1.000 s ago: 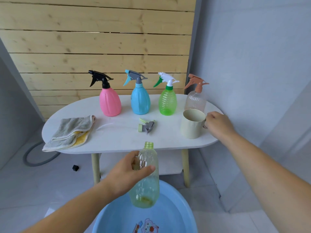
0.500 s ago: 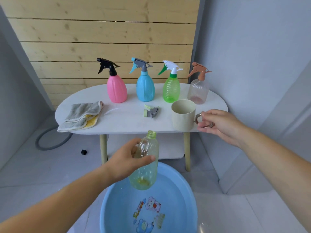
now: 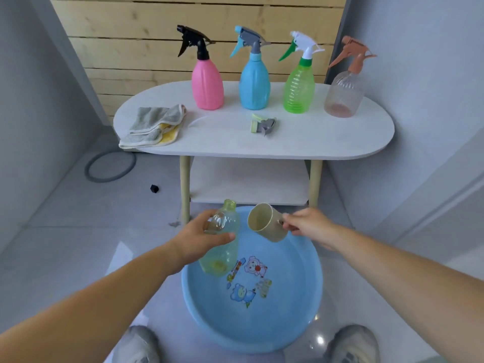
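Over the basin [image 3: 301, 323] at lower centre, the left hand [image 3: 199, 238] grips an uncapped bottle [image 3: 222, 242]. Just right, the right hand [image 3: 305, 225] holds a tilted cup [image 3: 264, 222] by its handle.

Lifted the beige cup [image 3: 264, 224] off the table's [image 3: 327, 137] front right edge with the right hand [image 3: 306, 225]; now holds it by the handle, tipped, rim just beside the open neck of the bottle [image 3: 225, 255] in the left hand [image 3: 199, 239], over the basin [image 3: 293, 297].

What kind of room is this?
Probably a washing corner at home, maybe a bathroom: a shiny tiled floor, a blue basin on it, a grey hose looped nearby, and spray bottles on a little white table.
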Motion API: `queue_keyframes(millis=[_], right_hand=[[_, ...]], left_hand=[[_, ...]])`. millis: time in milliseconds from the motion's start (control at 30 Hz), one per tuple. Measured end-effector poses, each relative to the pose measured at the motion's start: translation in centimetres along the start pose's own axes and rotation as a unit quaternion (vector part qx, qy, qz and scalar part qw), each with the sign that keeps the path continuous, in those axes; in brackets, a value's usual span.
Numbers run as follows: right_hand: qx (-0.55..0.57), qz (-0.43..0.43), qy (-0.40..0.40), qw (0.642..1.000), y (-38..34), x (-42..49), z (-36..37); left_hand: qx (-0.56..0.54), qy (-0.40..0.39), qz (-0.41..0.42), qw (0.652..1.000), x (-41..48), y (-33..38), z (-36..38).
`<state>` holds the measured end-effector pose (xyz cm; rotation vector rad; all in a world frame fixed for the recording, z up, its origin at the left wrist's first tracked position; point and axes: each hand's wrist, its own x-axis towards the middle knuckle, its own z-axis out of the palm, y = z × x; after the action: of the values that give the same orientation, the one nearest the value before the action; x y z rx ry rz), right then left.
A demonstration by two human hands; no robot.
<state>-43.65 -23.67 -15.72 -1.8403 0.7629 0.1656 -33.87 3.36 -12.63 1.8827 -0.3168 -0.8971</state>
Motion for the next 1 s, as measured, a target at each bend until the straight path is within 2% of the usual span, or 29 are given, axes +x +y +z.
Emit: queue_keyframes(millis=[133, 300, 433, 533, 1000], right_hand=[[-0.146, -0.045, -0.008, 0.988, 3.5, 2.6, 2.8], [-0.225, -0.113, -0.029, 0.967, 7.5, 5.1, 5.4], [-0.292, -0.189, -0.048, 0.936, 10.2, 7.2, 6.1], [-0.321, -0.21, -0.061, 0.922, 11.9, 8.5, 6.2], [-0.344, -0.22, -0.082, 0.909, 13.8, 10.0, 6.7]], left_hand=[[-0.031, 0.011, -0.051, 0.998, 0.8, -4.9, 1.4], [-0.026, 0.002, -0.074, 0.997, 2.4, -9.4, 2.6], [-0.016, -0.01, -0.092, 0.996, 3.9, -11.1, 2.7], [-0.021, -0.004, -0.105, 0.994, 4.7, -12.1, 2.6], [-0.051, 0.012, -0.115, 0.992, 6.1, -14.1, 3.1]])
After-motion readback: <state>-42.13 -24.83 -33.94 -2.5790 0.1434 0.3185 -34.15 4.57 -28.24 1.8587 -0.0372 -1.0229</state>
